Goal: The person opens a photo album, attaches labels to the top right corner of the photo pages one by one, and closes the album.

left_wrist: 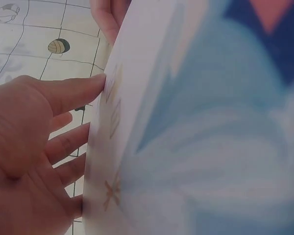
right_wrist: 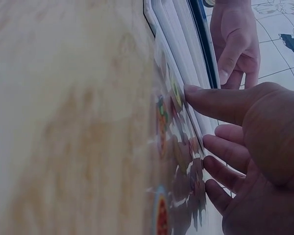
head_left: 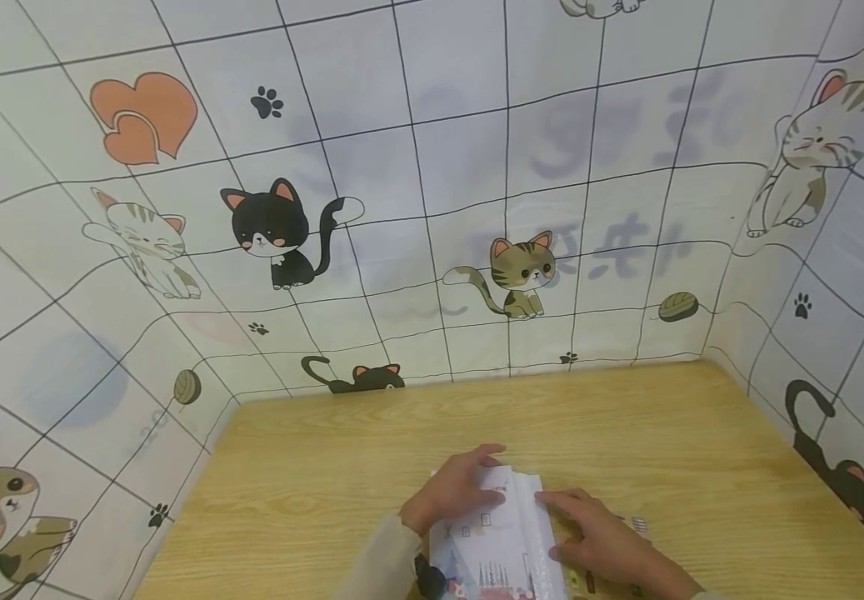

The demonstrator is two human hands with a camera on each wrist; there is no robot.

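A white booklet [head_left: 476, 533] with a printed blue and pink picture and small boxes lies at the near middle of the table. My left hand [head_left: 461, 487] rests over its upper left part, thumb on the printed page. In the left wrist view the printed page [left_wrist: 196, 127] fills most of the frame and hides that hand's fingertips. Along the right edge, my right hand [head_left: 600, 533] touches the white folded strip with thumb and fingertips. Its thumb [right_wrist: 215, 103] meets the layered page edges in the right wrist view. A clear sheet of colourful stickers [right_wrist: 179, 147] shows beside the stack.
The wood-grain table [head_left: 312, 467] extends around the booklet. Small sticker prints [head_left: 639, 524] show beyond the right hand. A white sheet with cat drawings and grid lines [head_left: 402, 200] walls in the table at the back and both sides.
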